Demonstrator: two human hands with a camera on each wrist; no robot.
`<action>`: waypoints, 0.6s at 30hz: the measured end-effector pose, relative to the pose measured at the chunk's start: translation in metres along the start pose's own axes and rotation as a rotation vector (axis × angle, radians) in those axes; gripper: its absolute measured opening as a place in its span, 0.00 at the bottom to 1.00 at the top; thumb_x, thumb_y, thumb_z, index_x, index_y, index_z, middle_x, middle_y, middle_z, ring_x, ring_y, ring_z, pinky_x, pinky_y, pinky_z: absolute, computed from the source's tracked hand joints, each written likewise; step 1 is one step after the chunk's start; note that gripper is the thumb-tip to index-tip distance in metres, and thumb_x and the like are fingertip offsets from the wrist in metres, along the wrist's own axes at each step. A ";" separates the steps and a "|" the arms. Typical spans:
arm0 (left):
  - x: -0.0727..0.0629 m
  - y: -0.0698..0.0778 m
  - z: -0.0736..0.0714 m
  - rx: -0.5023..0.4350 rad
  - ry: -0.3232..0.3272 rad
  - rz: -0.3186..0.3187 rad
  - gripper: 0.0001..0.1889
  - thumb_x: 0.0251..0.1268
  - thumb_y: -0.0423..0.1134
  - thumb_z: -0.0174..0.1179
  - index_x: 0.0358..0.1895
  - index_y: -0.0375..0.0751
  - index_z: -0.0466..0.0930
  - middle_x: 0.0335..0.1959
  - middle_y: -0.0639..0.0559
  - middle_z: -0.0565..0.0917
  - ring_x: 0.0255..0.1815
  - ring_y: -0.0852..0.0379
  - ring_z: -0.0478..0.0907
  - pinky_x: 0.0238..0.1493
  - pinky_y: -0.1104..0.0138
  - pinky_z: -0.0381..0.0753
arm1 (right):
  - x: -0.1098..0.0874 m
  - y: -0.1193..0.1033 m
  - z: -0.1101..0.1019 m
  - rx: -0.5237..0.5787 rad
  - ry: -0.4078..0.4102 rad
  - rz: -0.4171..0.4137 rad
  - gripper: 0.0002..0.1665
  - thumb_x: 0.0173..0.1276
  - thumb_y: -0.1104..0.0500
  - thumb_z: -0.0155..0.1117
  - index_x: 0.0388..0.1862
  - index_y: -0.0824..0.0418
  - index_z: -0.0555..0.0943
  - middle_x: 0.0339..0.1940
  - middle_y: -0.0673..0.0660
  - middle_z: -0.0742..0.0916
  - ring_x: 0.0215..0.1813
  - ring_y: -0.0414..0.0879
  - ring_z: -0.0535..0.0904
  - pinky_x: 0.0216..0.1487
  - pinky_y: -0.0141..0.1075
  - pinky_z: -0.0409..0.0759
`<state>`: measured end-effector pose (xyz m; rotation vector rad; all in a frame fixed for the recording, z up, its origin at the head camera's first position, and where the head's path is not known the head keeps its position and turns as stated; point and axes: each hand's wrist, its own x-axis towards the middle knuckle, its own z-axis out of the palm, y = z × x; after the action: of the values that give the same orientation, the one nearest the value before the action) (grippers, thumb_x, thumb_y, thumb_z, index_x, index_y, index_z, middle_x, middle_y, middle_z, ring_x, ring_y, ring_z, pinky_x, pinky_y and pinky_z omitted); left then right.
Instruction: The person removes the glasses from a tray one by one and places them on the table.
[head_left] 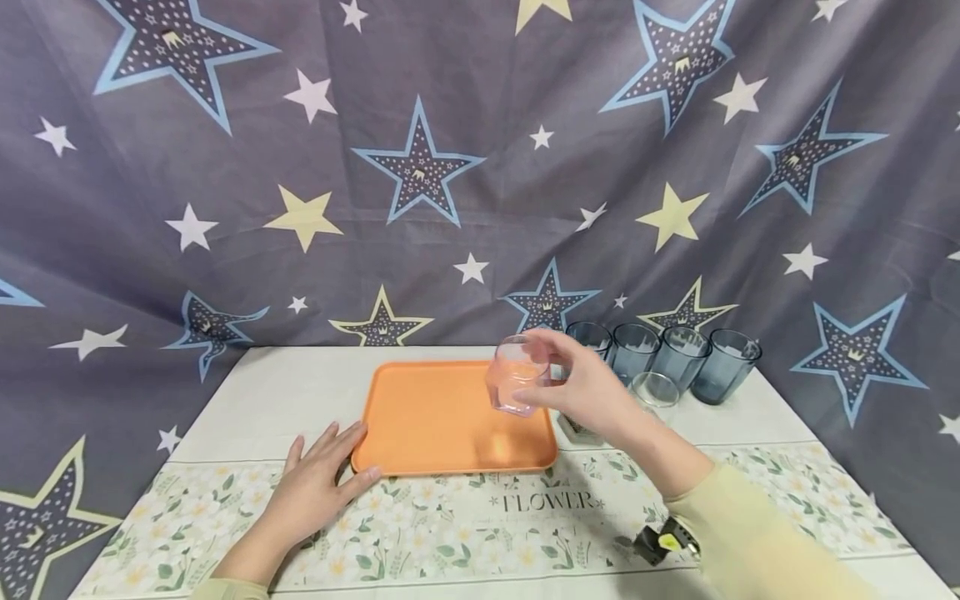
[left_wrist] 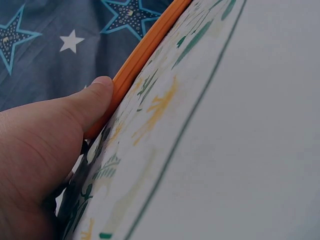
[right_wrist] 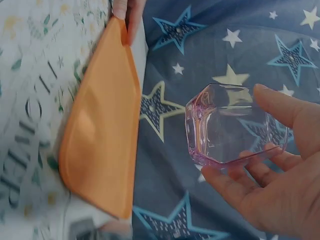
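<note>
My right hand (head_left: 577, 387) grips a small clear pink-tinted glass (head_left: 517, 379) with an angular base, thumb on one side and fingers on the other. The glass is held over the right part of an orange rectangular tray (head_left: 427, 417). In the right wrist view the glass (right_wrist: 230, 125) lies sideways in the frame, raised off the tray, and nothing shows inside it. My left hand (head_left: 322, 467) rests at the tray's front left corner, fingers spread and fairly straight. Against the tray's edge (left_wrist: 137, 60) lies the left thumb (left_wrist: 97, 97).
Several blue-grey glasses (head_left: 723, 367) stand at the back right, with a clear glass (head_left: 655, 390) in front of them. A grey coaster-like piece (head_left: 577, 429) sits by the tray's right edge. Behind the table (head_left: 300, 383) hangs a star-patterned curtain (head_left: 480, 167).
</note>
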<state>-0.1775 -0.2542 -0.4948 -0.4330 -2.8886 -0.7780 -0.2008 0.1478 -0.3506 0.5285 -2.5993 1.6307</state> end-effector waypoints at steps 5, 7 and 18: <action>-0.001 -0.002 0.000 -0.001 -0.003 0.001 0.43 0.80 0.64 0.64 0.84 0.37 0.69 0.83 0.38 0.71 0.87 0.28 0.57 0.81 0.25 0.35 | -0.011 0.001 -0.026 -0.029 0.049 0.023 0.49 0.64 0.55 0.89 0.82 0.50 0.76 0.71 0.54 0.86 0.73 0.55 0.80 0.68 0.51 0.82; -0.001 -0.003 0.000 0.000 -0.005 0.002 0.43 0.80 0.64 0.64 0.84 0.37 0.69 0.83 0.38 0.71 0.87 0.28 0.57 0.81 0.25 0.35 | -0.016 0.002 -0.036 -0.034 0.064 0.033 0.50 0.65 0.54 0.88 0.83 0.52 0.75 0.72 0.55 0.85 0.76 0.55 0.78 0.73 0.54 0.78; -0.001 -0.002 -0.001 -0.004 -0.013 0.012 0.43 0.80 0.64 0.64 0.85 0.37 0.69 0.84 0.38 0.70 0.87 0.28 0.56 0.81 0.25 0.34 | -0.041 0.006 -0.084 -0.111 0.110 0.110 0.52 0.69 0.47 0.85 0.87 0.50 0.70 0.77 0.54 0.82 0.79 0.53 0.75 0.60 0.26 0.80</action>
<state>-0.1775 -0.2568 -0.4949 -0.4576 -2.8945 -0.7819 -0.1770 0.2347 -0.3268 0.2865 -2.6604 1.4866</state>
